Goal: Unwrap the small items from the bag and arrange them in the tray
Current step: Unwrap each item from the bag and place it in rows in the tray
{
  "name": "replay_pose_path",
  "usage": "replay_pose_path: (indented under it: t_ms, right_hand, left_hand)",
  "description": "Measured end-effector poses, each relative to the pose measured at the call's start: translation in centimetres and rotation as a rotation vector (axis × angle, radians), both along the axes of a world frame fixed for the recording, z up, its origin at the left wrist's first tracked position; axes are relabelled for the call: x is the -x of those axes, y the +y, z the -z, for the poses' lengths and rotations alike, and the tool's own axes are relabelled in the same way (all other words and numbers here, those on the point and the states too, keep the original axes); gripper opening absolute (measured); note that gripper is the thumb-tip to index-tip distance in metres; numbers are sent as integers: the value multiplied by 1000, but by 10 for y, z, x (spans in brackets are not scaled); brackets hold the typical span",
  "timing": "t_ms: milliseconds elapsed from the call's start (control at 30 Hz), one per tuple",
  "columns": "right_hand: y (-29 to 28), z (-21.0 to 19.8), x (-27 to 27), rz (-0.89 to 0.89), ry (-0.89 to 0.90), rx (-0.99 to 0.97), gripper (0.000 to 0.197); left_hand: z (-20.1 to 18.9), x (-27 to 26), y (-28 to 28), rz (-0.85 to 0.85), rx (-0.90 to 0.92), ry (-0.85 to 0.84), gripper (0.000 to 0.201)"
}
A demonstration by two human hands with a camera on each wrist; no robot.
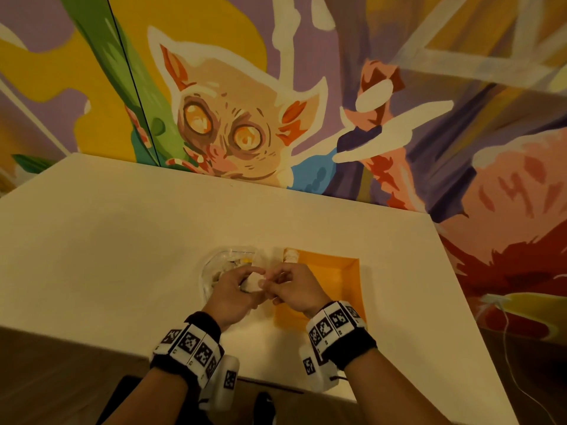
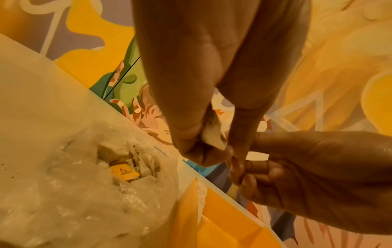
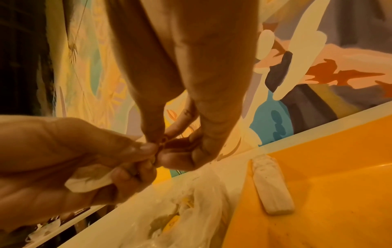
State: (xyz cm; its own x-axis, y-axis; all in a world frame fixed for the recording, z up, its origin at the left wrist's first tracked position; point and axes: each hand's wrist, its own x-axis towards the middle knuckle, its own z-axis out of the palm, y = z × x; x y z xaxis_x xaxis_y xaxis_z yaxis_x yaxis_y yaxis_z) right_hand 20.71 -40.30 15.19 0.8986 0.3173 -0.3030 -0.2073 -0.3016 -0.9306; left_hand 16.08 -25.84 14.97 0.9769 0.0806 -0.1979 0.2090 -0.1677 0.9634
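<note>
One white item (image 3: 272, 186) already lies in my orange tray (image 1: 334, 268), at its far left corner, long axis running along the left wall. Both my hands meet above the table (image 1: 122, 240), over the gap between the clear plastic bag (image 1: 221, 262) and the tray, working on a second wrapped item (image 1: 251, 283). My left hand (image 1: 233, 292) has its fingers curled around the white bundle, which sticks out below the palm in the right wrist view. My right hand (image 1: 294, 286) pinches something small at the bundle's near end between thumb and forefinger; from these views I cannot tell whether that is a tie, a twist of wrapper or a loose edge.

What the coming move turns on, as I judge it: the tray sits directly under and to the right of my right hand, so once the wrapping comes free the tray is a short drop away on that side, while the bag lies on my left, beneath and beyond the left hand, its mouth open and more wrapped pieces and a yellow tag (image 2: 124, 172) showing inside. The held item points roughly across me, from the left palm toward the right fingertips, so it would need turning to lie parallel beside the piece already placed.
</note>
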Motion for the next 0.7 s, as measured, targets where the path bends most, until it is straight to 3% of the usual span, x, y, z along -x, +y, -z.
replay_pose_path:
  t_ms: [300, 467, 700]
  right_hand:
    - [-9, -7, 6, 128, -94, -114, 10]
    - [-15, -19, 0, 98, -150, -140, 5]
    - [-22, -35, -15, -34, -451, 120, 9]
  left_hand:
    - [2, 5, 2, -60, 100, 37, 28]
    - [-1, 4, 4, -52, 69, 72, 35]
    - [-15, 3, 10, -74, 57, 30, 26]
